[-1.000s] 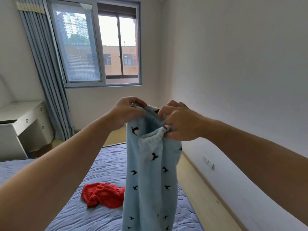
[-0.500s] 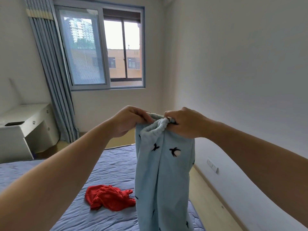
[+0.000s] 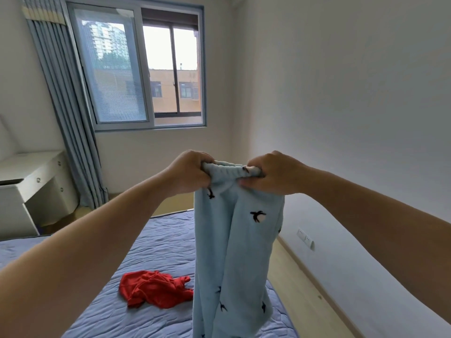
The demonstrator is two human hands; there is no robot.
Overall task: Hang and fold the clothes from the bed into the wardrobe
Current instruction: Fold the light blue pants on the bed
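Light blue fleece trousers (image 3: 236, 254) with small black bird prints hang upright in front of me, above the bed. My left hand (image 3: 189, 173) grips the left end of the elastic waistband. My right hand (image 3: 271, 173) grips its right end, and the band is stretched between the two fists. A crumpled red garment (image 3: 156, 287) lies on the blue quilted bed (image 3: 156, 242) below and to the left of the trousers. The trouser legs run out of the bottom of the view. No wardrobe is in view.
A white desk with drawers (image 3: 31, 189) stands at the left beside blue curtains (image 3: 66, 111). A window (image 3: 144, 67) fills the far wall. A white wall (image 3: 341, 106) with a socket (image 3: 305, 239) runs along the right, with a strip of wooden floor (image 3: 302, 298) beside the bed.
My hands have moved apart along the waistband, spreading the bunched top flat. The trousers have turned and now hang wider.
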